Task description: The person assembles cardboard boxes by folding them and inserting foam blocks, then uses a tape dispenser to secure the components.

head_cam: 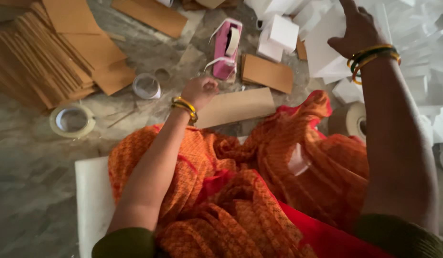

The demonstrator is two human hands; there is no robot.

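My left hand (199, 91) is curled into a loose fist just below a pink tape dispenser (226, 48) and above a tan cardboard strip (235, 106) lying on the floor; whether it pinches a tape end I cannot tell. My right hand (357, 31) reaches up to the right, fingers spread on a white foam sheet (326, 48) in a heap of white pieces. Both wrists wear yellow and green bangles. My lap, draped in orange patterned cloth (240, 191), fills the lower middle.
Stacked brown cardboard sheets (44, 57) lie at upper left. A clear tape roll (72, 120) and a smaller tape roll (146, 86) sit on the stone floor. A wide beige tape roll (349, 120) rests by my right knee. White foam blocks (278, 33) lie beyond the dispenser.
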